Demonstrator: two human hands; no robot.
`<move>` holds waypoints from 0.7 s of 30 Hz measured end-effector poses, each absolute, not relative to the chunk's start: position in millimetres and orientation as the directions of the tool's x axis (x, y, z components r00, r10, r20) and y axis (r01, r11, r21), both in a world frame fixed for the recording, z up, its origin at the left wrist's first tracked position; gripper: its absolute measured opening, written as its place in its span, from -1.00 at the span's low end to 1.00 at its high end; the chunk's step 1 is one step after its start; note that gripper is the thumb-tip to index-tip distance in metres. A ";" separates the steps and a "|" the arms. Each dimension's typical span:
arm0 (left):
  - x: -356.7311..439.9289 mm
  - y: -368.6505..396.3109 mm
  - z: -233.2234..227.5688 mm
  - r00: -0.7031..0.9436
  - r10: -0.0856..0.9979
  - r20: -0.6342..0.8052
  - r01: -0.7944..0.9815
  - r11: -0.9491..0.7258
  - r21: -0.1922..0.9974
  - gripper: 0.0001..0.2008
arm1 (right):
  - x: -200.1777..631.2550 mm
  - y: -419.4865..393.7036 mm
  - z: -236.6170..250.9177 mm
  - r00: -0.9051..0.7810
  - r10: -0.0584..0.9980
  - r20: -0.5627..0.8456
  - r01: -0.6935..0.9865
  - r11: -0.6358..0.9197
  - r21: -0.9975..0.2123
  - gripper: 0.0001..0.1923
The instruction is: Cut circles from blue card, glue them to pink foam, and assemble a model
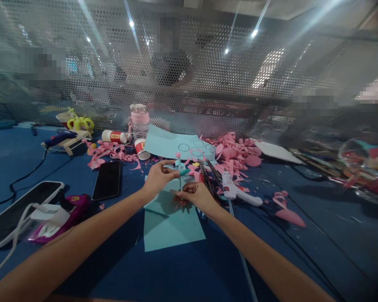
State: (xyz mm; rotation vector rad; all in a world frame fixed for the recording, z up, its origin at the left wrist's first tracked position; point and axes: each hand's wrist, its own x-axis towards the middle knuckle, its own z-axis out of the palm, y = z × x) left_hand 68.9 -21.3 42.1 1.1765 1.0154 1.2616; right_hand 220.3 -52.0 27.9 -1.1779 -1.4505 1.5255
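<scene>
My left hand [159, 181] is closed, pinching a thin pale stem [180, 181] that stands upright and has a small pink piece [178, 155] at its top. A small pointed teal piece [185, 172] shows at the left fingertips; whether it is paper I cannot tell. Lower down, my right hand [197, 196] has its fingers curled and pinched around the stem's lower part, partly hiding it. Beneath both hands lie light blue paper sheets [173, 233]. To the right are scissors [216, 174] and a white hot glue gun [241, 193].
A light blue sheet with drawn circles [164, 140] leans on pink paper scraps [231, 153]. Left are a black phone [107, 180], a purple pouch [77, 209] and a tablet-like device [19, 209]. Paper cups [114, 136] and a bottle [140, 119] stand before a perforated metal screen [113, 96].
</scene>
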 end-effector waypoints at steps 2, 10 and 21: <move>68.2 -19.6 41.2 0.065 0.995 0.073 -0.129 -0.064 0.990 -0.46 | 219.4 -51.6 25.7 -0.358 0.923 -0.142 0.088 -0.118 -0.989 -0.62; 63.8 -17.4 42.5 0.075 0.992 0.101 -0.059 -0.097 0.994 -0.44 | 216.4 -52.6 30.2 -0.325 0.935 -0.138 0.140 -0.097 -0.985 -0.63; 64.2 -21.7 46.8 0.063 0.991 0.117 -0.056 -0.114 0.992 -0.44 | 218.4 -51.2 27.4 -0.361 0.925 -0.123 0.131 -0.080 -0.988 -0.67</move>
